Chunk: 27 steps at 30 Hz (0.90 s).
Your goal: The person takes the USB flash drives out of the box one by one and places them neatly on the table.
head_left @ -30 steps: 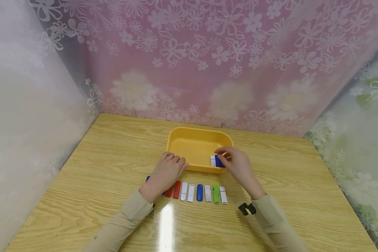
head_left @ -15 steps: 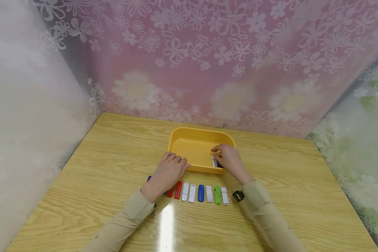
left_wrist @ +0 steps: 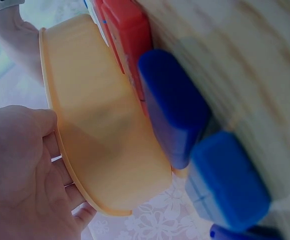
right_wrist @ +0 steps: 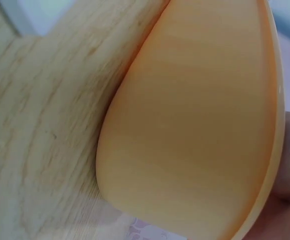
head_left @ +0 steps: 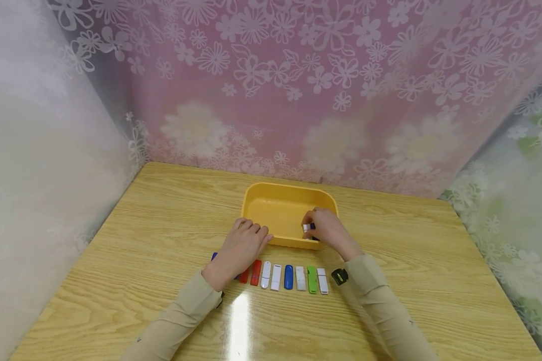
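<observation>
A yellow plastic bin point(head_left: 275, 189) stands on the wooden table. My left hand point(head_left: 241, 245) grips its near left rim; in the left wrist view the thumb lies outside the wall and the fingers go over the rim. Inside the bin's near right corner, my right hand point(head_left: 328, 231) has its thumb and fingertips round a white USB stick point(head_left: 305, 227), beside a dark blue one point(head_left: 313, 226) partly hidden by the hand. In the right wrist view the bin's outer wall point(right_wrist: 184, 120) hides the fingertips.
In front of the bin lies a row of USB sticks: red point(head_left: 255, 272), white point(head_left: 276, 277), blue point(head_left: 288, 277), green point(head_left: 311, 280) and others. Dark blue point(left_wrist: 174, 100) and lighter blue point(left_wrist: 229, 180) ones lie under the left wrist. A floral curtain point(head_left: 253, 125) closes the back.
My right hand has moved left over the sticks in the bin, and its thumb and fingers have closed round the white one. The left hand keeps its place on the rim.
</observation>
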Available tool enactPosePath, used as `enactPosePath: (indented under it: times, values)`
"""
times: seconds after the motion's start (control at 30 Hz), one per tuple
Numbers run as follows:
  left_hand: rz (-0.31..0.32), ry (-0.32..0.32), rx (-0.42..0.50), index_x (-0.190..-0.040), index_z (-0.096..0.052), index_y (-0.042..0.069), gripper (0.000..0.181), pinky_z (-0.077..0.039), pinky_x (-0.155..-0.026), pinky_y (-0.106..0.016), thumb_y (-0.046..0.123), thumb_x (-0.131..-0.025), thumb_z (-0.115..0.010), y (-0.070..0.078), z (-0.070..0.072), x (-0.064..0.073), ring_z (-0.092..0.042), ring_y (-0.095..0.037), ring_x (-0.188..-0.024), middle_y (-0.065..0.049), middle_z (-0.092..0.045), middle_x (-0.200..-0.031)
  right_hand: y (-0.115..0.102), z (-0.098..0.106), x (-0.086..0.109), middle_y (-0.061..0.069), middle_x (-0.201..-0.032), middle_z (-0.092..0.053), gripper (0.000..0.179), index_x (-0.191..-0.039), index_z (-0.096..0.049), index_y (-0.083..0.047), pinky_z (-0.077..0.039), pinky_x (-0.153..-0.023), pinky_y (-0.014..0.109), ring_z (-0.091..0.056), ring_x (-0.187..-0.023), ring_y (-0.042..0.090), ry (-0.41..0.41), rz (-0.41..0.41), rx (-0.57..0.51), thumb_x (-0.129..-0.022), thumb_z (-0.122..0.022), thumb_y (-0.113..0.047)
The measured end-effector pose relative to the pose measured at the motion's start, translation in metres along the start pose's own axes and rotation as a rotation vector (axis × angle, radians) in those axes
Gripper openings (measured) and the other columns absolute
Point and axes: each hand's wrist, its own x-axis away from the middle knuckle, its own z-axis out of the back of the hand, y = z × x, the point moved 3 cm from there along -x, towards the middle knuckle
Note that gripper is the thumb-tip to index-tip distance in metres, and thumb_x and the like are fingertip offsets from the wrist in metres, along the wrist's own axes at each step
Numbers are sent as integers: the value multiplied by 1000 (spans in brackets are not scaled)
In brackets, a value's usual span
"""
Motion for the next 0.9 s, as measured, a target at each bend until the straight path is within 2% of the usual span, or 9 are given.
enactPosePath:
  times: [0.1, 0.3, 0.53, 0.63, 0.73, 0.9]
  values:
    - [0, -2, -4, -90, -65, 12, 24, -47, -93, -42, 29, -105, -57, 0, 0, 0, -63, -24, -82, -4, -69, -83, 1, 1, 0, 7, -92, -66, 22, -97, -72, -7, -52, -79, 40, -60, -83, 22, 6, 10, -28, -82, -86, -16]
    - [3, -14, 1, -89, -63, 11, 26, -46, -93, -43, 29, -106, -55, 0, 0, -1, -63, -25, -82, -4, -68, -82, 2, 2, 2, 4, -85, -65, 24, -95, -67, -8, -48, -70, 34, -56, -73, 17, 6, -3, -166, -81, -86, -10]
    - [15, -39, 9, -89, -63, 12, 26, -45, -94, -43, 29, -107, -54, 0, -1, 0, -62, -24, -83, -3, -67, -82, 5, 1, 4, 7, -92, -66, 22, -100, -66, -8, -52, -69, 32, -62, -73, 16, 18, -38, -292, -85, -82, -7]
    - [17, -41, 6, -89, -63, 12, 26, -45, -94, -42, 29, -107, -54, 0, -1, 0, -62, -24, -83, -3, -68, -82, 8, 2, 5, 9, -97, -67, 21, -105, -67, -7, -56, -68, 33, -67, -76, 19, 57, -78, -381, -88, -79, -8]
    - [16, -40, 3, -89, -63, 12, 26, -45, -94, -42, 30, -107, -54, 0, -1, 0, -62, -24, -83, -3, -68, -82, 12, 4, 7, 12, -101, -69, 24, -110, -68, -5, -60, -71, 35, -70, -83, 25, 132, -102, -457, -89, -79, -10]
    - [16, -41, 10, -89, -63, 12, 26, -45, -94, -42, 29, -107, -54, 0, 0, 0, -62, -24, -83, -3, -68, -82, 15, 10, 14, 18, -110, -68, 31, -117, -67, -1, -61, -74, 37, -71, -90, 30, 211, -124, -615, -91, -77, -14]
